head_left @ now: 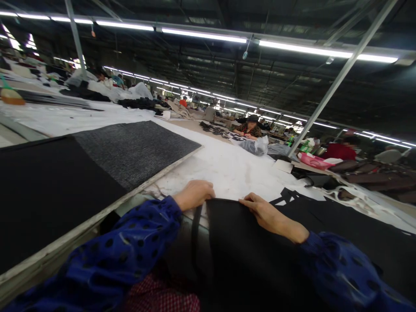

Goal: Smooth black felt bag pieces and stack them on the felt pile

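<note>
Black fabric (247,247) hangs over the near edge of the white-covered table, its top edge stretched between my two hands. My left hand (195,194) is closed at the left corner of that edge; a narrow black strip (195,234) dangles beneath it. On the right, my right hand (264,214) pinches the same edge between thumb and fingers. Both forearms wear blue dotted sleeves. Farther left lies a board with black cloth (55,177) and a dark grey textured piece (136,151).
More black cut fabric (344,234) spreads over the table at right, beside white scraps (349,195). A pink basket (316,161) and a slanted metal post (341,78) stand beyond. A co-worker (249,128) leans over dark pieces farther back. The board's pale edge (97,212) runs along my left.
</note>
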Tool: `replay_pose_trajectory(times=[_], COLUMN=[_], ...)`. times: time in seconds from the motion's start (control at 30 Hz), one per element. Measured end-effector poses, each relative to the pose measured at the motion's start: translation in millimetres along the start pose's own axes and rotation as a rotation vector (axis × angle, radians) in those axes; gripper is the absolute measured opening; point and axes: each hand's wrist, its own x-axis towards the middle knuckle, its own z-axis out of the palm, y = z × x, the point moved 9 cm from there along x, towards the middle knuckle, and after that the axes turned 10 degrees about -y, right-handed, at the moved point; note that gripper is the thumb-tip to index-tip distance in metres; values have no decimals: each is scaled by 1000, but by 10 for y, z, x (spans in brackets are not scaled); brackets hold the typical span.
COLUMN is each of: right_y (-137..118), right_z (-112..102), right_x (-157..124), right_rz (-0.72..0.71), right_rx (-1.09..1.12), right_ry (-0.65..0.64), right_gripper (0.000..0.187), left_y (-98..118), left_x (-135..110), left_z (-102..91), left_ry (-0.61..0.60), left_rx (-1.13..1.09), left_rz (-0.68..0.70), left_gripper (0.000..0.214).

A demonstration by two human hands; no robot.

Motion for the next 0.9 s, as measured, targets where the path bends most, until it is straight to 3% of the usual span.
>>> replay_pose_trajectory(times=[0.37,0.6,0.73,0.9], right_y=[-345,-481,-615,-882], right_z=[-2,-76,-131,-160], right_x=[148,228,279,365], right_rz=[96,119,-1,-158], right_rx=[-402,-504,-416,-284], right_ry=[-318,-445,-410,-300], right_gripper=[76,72,70,61], left_y=[52,-176,-328,-317], left_x=[-86,-130,-198,-215], left_z=[-25,-47,-80,-68], left_ry=[21,51,78,71], left_rx=[118,-78,-158,-120], left_rz=[25,-23,-86,-93], left_gripper=[25,19,16,15])
